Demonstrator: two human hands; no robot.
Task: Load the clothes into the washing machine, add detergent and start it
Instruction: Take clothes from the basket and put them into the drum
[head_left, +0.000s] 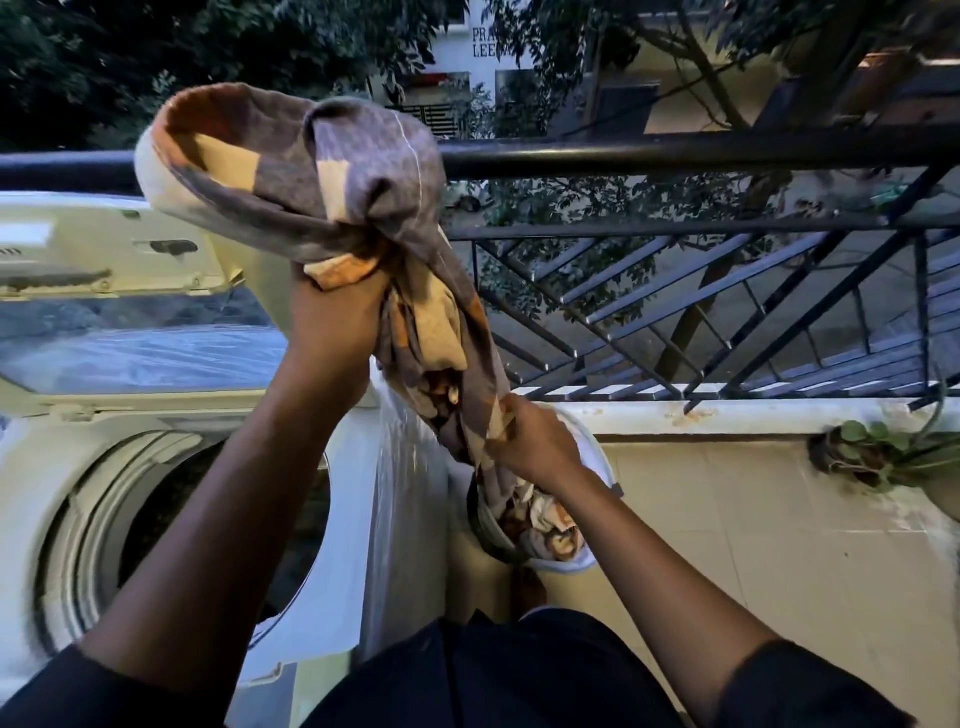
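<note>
A long grey, brown and cream patterned cloth (332, 171) is stretched up out of a white laundry bucket (597, 457) that stands to the right of the washing machine. My left hand (332, 322) grips the cloth high up, and a big loop of it balloons above that fist. Lower down, just over the bucket, my right hand (535, 441) is closed around the same cloth. Its tail end lies bunched inside the bucket. The white top-loading washing machine (363, 493) is at lower left with its lid (104, 249) raised and its round drum (208, 519) uncovered and dark inside.
A black metal balcony railing (675, 150) runs across behind the machine and bucket, above a low white ledge (727, 415). A potted plant (883, 457) sits at the right edge by the tiled wall. Trees and a building lie beyond.
</note>
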